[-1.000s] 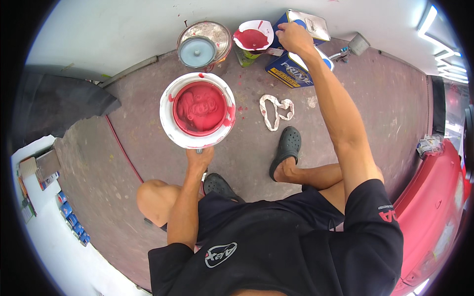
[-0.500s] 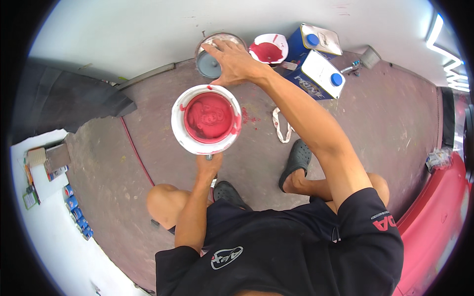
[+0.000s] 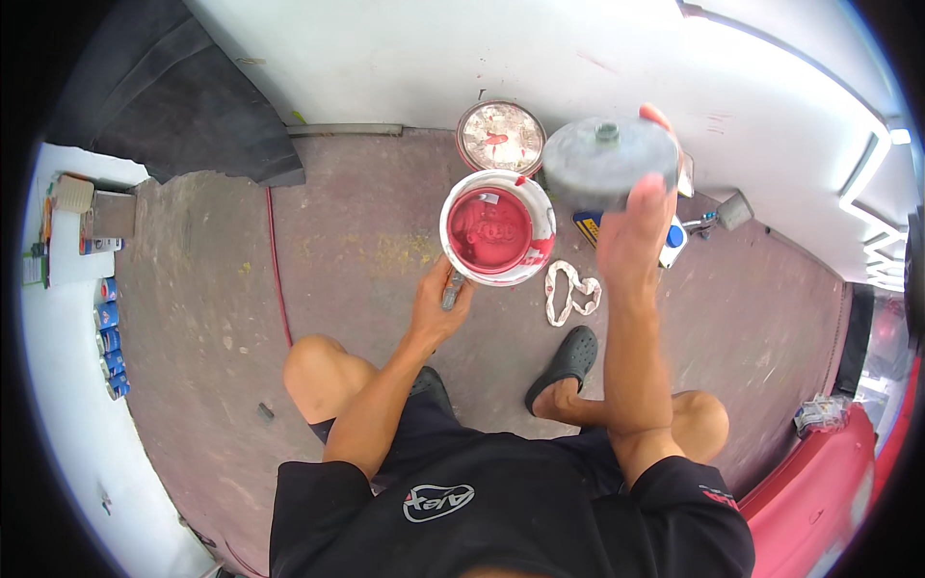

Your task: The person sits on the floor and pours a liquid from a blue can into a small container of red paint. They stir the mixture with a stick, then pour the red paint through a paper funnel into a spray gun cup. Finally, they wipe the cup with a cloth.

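My left hand [image 3: 441, 303] is closed around the grey handle [image 3: 453, 288] of a paint spray gun. Its round white cup [image 3: 451, 243] is uncovered, with thick red paint [image 3: 489, 231] inside and red smears on the rim. To the right, my right hand [image 3: 638, 217] grips a grey round lid [image 3: 607, 159] by its right edge, thumb in front and fingers behind. A small greenish knob [image 3: 606, 133] sticks up from the lid, which is blurred by motion. The lid is apart from the cup.
Behind the cup stands a round paint-spattered metal can [image 3: 501, 138] by the white wall. My right hand and the lid mostly hide blue-and-white canisters [image 3: 673, 241]. A grey metal cup [image 3: 735, 210], a pale looped strip [image 3: 557, 301] and a red hose [image 3: 275, 260] lie around; a red panel [image 3: 819, 472] stands right.
My right hand has lifted the grey lid off the metal can and carried it right. The view has shifted, and the gun with its cup now appears farther right.
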`<state>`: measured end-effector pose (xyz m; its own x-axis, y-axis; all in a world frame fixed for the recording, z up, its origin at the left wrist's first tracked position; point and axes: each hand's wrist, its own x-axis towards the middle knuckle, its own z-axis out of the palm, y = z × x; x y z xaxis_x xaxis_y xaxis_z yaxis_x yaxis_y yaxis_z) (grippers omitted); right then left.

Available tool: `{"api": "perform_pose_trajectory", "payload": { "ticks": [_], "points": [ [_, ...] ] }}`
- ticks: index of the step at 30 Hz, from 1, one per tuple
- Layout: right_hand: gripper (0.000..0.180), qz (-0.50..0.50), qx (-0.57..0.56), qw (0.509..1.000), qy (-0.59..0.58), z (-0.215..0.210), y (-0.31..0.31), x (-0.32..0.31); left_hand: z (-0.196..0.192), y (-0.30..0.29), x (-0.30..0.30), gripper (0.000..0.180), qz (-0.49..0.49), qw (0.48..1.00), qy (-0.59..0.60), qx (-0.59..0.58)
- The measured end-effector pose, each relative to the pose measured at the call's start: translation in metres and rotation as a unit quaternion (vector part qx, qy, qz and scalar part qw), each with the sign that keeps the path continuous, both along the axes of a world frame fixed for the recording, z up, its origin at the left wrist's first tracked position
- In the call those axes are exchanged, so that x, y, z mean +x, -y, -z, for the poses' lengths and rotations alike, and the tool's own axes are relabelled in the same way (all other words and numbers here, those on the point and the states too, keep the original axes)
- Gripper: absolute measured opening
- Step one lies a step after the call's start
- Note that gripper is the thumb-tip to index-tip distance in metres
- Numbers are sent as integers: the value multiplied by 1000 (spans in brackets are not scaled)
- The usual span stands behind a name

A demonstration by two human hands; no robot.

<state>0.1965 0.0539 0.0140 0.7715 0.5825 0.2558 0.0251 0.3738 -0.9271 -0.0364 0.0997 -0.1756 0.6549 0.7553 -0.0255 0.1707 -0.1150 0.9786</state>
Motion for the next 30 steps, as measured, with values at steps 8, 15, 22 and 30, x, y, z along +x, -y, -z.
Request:
{"api": "perform_pose_trajectory", "payload": {
  "ticks": [8, 15, 22, 30],
  "points": [
    [125, -37, 34, 966, 254, 52, 2, -58, -16, 2, 10, 26, -2, 999, 42, 20],
    [128, -46, 41, 964, 258, 60, 6, -64, -14, 7, 11, 32, -4, 997, 76, 34],
    [150, -71, -6, 989, 130, 66, 9, -78, -13, 5, 11, 37, 5, 992, 123, 4],
    [124, -101, -127, 983, 81, 82, -10, -72, -18, -20, 0, 61, 90, 977, -93, -169]
  ]
}}
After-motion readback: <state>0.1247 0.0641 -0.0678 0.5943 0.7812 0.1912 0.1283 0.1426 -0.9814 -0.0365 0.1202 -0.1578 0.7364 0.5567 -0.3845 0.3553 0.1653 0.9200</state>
